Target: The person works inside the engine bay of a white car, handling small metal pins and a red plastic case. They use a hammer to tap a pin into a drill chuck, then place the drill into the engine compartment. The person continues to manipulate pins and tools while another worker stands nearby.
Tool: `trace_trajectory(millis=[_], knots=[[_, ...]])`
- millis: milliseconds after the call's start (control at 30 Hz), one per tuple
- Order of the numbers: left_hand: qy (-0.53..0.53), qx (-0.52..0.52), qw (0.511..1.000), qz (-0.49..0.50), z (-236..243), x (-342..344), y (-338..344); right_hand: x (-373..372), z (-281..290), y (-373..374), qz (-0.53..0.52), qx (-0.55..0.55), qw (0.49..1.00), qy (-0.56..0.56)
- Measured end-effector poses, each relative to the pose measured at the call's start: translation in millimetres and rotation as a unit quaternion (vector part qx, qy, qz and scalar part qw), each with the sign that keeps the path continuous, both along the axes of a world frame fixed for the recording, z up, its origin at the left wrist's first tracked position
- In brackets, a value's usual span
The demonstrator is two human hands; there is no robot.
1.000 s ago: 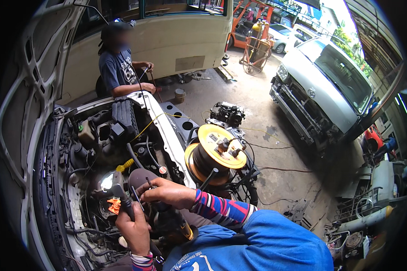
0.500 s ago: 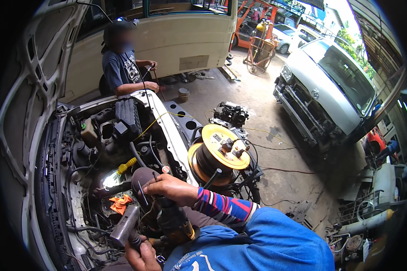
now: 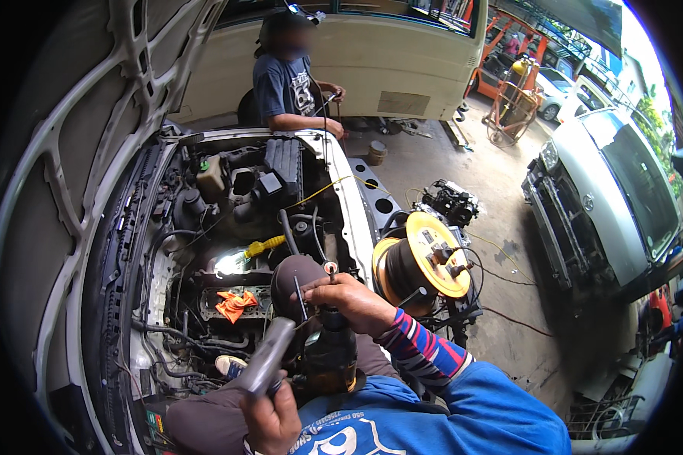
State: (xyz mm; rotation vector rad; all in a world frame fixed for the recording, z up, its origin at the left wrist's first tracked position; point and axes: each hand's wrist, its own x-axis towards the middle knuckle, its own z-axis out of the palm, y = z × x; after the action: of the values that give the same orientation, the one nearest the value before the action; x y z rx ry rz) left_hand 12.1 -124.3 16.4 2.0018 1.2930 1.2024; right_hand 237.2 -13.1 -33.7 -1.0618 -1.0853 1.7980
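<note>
My left hand (image 3: 272,418) is closed around the handle of a hammer, low in front of my lap. Its steel hammer head (image 3: 265,358) is smeared by motion and sits just below a thin metal rod (image 3: 300,296). The fingers of my right hand (image 3: 353,302) pinch that rod. The same hand lies over the top of a black and yellow power tool (image 3: 330,353), which stands upright against my body; whether it also grips the tool is hard to see. Past my knee, an orange cloth (image 3: 236,305) lies on the engine.
I sit over an open engine bay, a lit yellow work lamp (image 3: 264,246) inside it. The raised hood (image 3: 76,152) bounds the left. A yellow cable reel (image 3: 440,254) stands right. Another person (image 3: 292,83) leans at the far fender. A white van (image 3: 615,174) stands beyond.
The scene has shifted rightward in view. My left hand has swung the hammer, its head now tilted higher and blurred. The right hand keeps its hold on the rod.
</note>
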Motion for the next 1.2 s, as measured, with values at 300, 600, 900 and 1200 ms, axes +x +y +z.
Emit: trace_trajectory(millis=[300,600,900,1200], knots=[[-0.203,-0.216,0.955,-0.013,15.4,-4.6,-7.0,4.0,7.3,-2.0,-0.014,-0.043,0.998,0.046],[-0.144,-0.308,0.94,0.006,8.5,-7.5,1.0,4.9,17.9,-3.5,-0.036,-0.072,0.996,0.044],[-0.048,-0.062,0.997,-0.02,4.4,-0.6,8.5,-0.2,10.1,-2.0,-0.026,-0.042,0.995,0.086],[-0.332,-0.04,0.942,0.027,28.5,-11.4,-9.4,1.7,9.0,0.7,-0.021,-0.074,0.995,0.064]])
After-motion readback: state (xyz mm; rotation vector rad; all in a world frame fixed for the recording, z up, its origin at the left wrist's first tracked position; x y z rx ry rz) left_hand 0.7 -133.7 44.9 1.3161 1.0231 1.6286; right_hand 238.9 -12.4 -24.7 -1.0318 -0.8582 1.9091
